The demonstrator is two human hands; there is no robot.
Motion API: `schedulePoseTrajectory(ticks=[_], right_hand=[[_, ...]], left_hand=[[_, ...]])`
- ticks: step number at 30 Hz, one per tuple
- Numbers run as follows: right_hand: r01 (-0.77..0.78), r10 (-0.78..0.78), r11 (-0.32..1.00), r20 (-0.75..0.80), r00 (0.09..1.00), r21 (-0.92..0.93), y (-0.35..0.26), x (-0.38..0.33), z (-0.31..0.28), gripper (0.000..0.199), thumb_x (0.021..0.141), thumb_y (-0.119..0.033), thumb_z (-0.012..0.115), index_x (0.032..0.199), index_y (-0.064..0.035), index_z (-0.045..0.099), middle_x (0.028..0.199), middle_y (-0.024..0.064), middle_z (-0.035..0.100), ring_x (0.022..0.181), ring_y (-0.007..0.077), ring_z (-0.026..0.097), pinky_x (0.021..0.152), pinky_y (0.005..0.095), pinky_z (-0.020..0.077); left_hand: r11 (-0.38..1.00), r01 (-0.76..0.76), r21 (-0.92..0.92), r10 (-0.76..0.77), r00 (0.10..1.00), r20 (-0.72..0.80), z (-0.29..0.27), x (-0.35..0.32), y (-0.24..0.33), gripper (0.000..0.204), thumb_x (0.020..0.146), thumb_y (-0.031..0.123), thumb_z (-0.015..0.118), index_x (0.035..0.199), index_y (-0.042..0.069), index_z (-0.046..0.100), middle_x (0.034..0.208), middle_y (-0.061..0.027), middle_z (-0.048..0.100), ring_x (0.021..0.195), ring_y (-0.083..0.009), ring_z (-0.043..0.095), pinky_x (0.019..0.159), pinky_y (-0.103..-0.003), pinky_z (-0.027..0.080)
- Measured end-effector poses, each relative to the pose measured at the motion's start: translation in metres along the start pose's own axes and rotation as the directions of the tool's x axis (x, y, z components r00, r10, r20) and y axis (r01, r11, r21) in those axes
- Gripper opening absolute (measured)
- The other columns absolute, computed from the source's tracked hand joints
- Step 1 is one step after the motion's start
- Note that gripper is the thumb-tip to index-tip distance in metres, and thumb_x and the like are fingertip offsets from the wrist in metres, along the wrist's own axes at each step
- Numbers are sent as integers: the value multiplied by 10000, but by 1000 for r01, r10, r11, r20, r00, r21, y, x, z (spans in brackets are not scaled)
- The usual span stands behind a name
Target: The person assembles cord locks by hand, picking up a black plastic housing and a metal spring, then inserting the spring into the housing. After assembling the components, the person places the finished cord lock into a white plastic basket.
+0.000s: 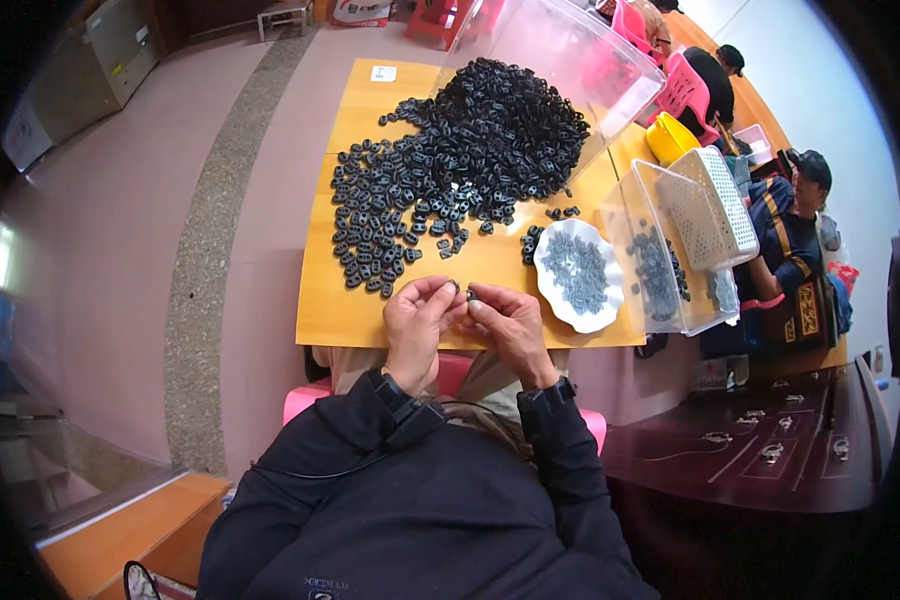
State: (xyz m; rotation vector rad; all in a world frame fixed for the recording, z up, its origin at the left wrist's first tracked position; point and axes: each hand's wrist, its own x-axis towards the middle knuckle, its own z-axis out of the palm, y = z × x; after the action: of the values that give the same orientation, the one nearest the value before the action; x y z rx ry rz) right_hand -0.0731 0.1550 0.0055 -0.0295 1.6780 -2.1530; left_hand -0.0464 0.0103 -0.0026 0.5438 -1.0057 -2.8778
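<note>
My left hand (414, 322) and my right hand (511, 326) meet above the near edge of the wooden table (450, 328). Thumb and forefinger of the left are pinched on a small black piece (456, 287). The right pinches another small dark piece (472, 296) close beside it; the fingers cover most of both. Beyond them lies a large heap of black two-hole plastic pieces (510, 130), thinning into a loose spread (370, 235) at the left. Right of my right hand stands a white scalloped plate (576, 322) filled with small grey pieces (576, 272).
A large clear bin (620, 100) lies tipped behind the heap. To the right are a clear box (660, 190) with black and grey pieces, a white perforated basket (715, 200) and a yellow bowl (670, 138). Other people (785, 240) sit along the right.
</note>
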Motion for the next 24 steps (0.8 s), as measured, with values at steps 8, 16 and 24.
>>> schedulePoseTrajectory(ticks=[8,16,24], right_hand=[[32,-32,999,16,999,15,0,-1,-1,276,890,-11,607,1150,74,576,964,129,666,787,185,672,698,285,582],[67,-66,998,8,998,-11,3,-1,-5,251,877,-14,626,1115,63,603,929,113,676,775,162,671,679,272,575],[43,-40,997,38,998,-66,2,0,-8,243,873,-18,632,1102,57,602,954,98,670,783,153,663,695,274,573]], left_hand=[[1000,-4,9,4,1000,0,1,-1,0,166,893,35,603,1037,-22,544,926,-90,627,833,-167,652,760,-265,559],[1000,-9,10,9,1000,0,0,-1,0,166,890,35,609,1033,-21,548,926,-90,627,820,-165,649,762,-270,557],[1000,-13,15,13,1000,17,-1,-1,0,176,887,34,610,1039,-23,540,938,-95,622,834,-166,649,763,-269,557]])
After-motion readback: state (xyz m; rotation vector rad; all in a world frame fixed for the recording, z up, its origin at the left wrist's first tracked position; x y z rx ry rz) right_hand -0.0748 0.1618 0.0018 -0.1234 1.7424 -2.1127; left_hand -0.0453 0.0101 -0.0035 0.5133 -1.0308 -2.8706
